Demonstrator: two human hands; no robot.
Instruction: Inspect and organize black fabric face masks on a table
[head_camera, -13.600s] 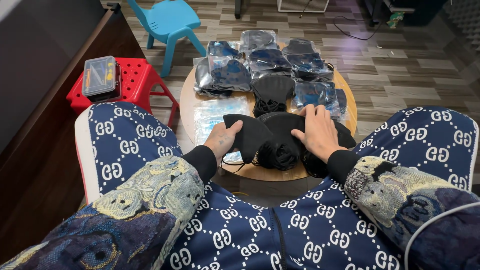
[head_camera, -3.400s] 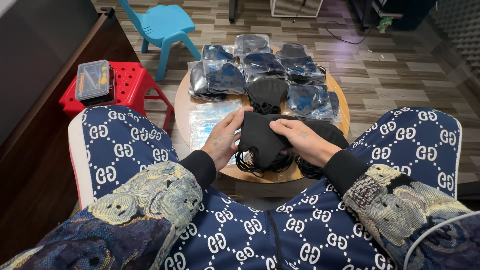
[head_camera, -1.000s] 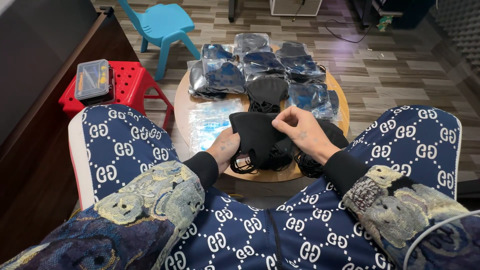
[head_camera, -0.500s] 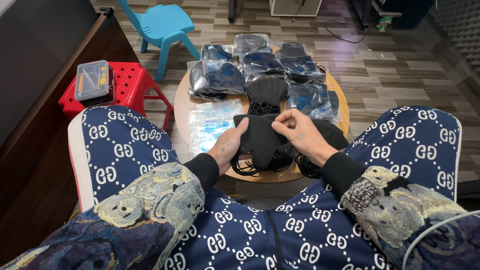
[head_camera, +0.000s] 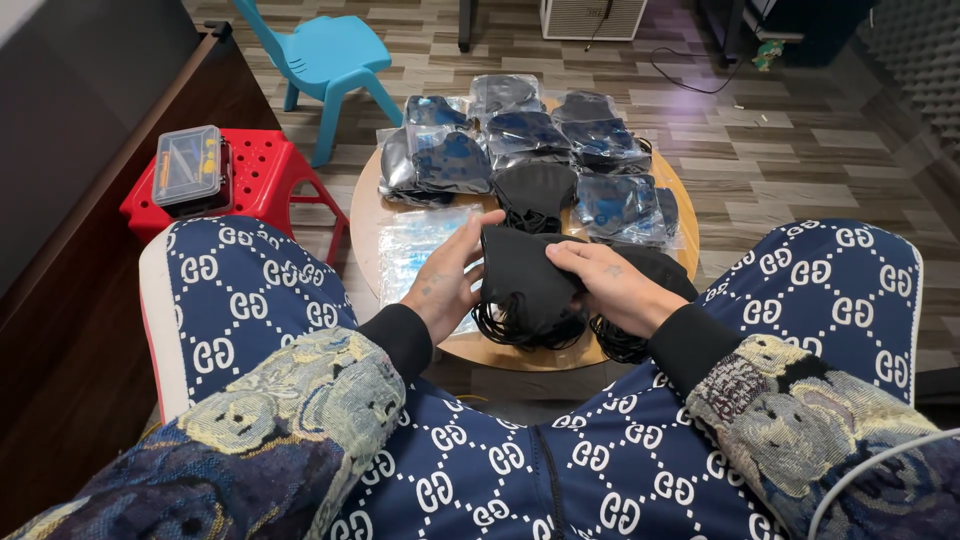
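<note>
Matt black cloth masks, glossy clear plastic bags, smooth wooden table

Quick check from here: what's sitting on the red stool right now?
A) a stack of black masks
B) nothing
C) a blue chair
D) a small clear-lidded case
D: a small case with a clear lid lies on the red stool; the black masks are between both hands over the round table.
</note>
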